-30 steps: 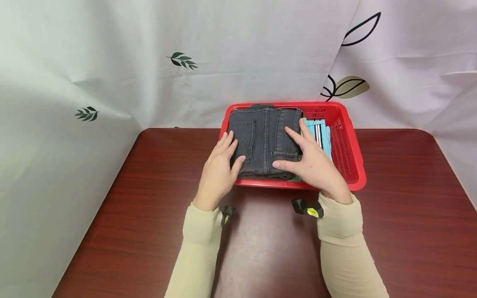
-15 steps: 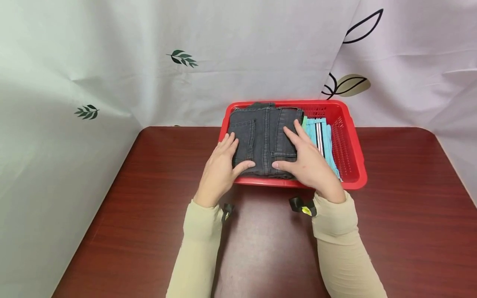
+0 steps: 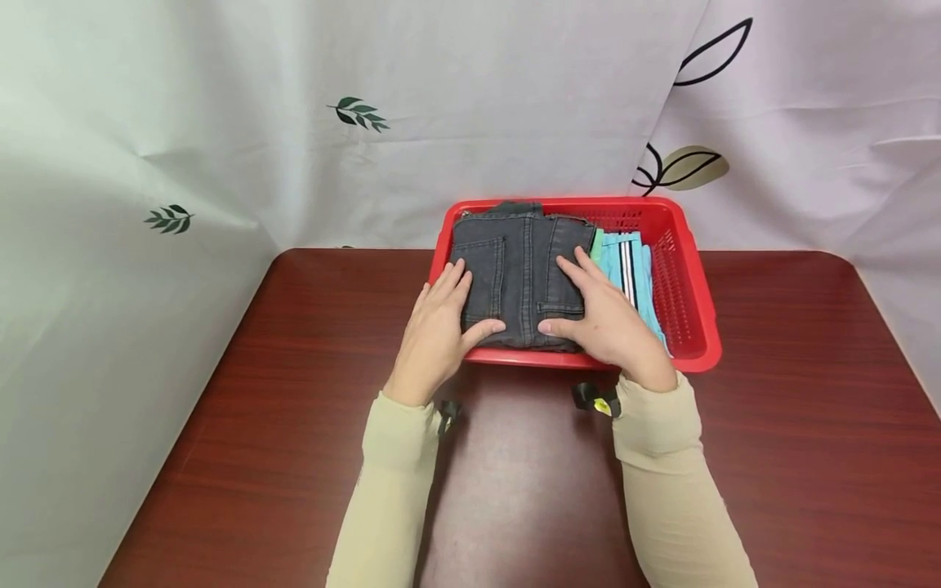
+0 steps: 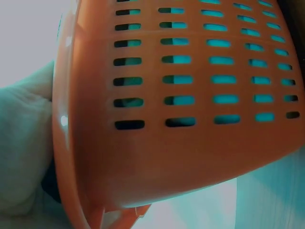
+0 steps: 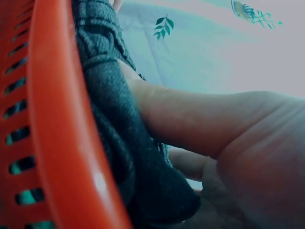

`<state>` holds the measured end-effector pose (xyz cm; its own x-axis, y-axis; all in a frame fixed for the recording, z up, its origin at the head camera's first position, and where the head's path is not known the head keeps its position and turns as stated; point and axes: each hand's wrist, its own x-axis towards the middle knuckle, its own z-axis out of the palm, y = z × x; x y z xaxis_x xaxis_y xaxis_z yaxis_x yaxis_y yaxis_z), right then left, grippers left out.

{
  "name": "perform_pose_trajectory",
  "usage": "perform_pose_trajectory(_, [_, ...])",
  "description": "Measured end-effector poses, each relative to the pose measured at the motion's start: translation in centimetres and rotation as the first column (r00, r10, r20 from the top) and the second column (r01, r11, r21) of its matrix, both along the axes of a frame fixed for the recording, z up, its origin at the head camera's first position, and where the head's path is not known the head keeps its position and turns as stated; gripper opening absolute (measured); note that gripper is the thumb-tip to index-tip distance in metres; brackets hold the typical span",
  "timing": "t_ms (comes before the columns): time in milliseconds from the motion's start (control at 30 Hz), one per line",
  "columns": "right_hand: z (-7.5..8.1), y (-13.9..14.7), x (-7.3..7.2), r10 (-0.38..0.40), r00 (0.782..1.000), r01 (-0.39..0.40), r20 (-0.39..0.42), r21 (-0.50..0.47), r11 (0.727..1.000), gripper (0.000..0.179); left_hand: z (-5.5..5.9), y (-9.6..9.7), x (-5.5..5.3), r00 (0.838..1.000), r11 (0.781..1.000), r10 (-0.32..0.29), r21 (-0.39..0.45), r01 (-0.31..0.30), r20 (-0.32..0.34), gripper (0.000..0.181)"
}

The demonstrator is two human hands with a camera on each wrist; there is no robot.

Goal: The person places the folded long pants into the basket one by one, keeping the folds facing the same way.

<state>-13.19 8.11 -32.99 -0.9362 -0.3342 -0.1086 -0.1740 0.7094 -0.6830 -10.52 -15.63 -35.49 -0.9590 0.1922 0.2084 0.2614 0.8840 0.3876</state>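
Observation:
Folded dark grey jeans (image 3: 518, 269) fill the left side of a red plastic basket (image 3: 704, 306) in the head view. My left hand (image 3: 432, 339) rests on their left edge, fingers spread and thumb on the front part. On their right side lies my right hand (image 3: 613, 322), fingers outstretched and thumb near the front pocket. The right wrist view shows that thumb (image 5: 181, 114) pressing into the denim (image 5: 107, 90) close to the basket rim (image 5: 62, 105). In the left wrist view, the hand (image 4: 21, 148) is partly hidden behind the basket's slotted wall (image 4: 190, 148).
Light-blue folded clothing (image 3: 613, 253) with a black-and-white stripe sits right of the jeans, beside a strip of green cloth (image 3: 597, 243). The basket stands at the back of a dark red wooden table (image 3: 294, 408), before a pale leaf-print curtain (image 3: 478, 98).
My right hand has shifted slightly left on the jeans, baring more of the light-blue clothing and the green strip. My left thumb has slid right across the denim.

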Motion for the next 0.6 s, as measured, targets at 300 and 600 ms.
perform_pose_trajectory(300, [-0.01,0.33,-0.24,0.018,1.0,-0.018,-0.003,-0.011,1.0,0.095,0.0,0.11,0.06,0.999,1.0,-0.011,-0.01,0.01,-0.032,0.089])
perform_pose_trajectory(600, [0.27,0.27,0.07,0.015,1.0,-0.015,-0.014,-0.006,1.0,0.094,0.22,-0.05,0.25,1.0,1.0,-0.014,0.025,0.014,-0.018,0.088])
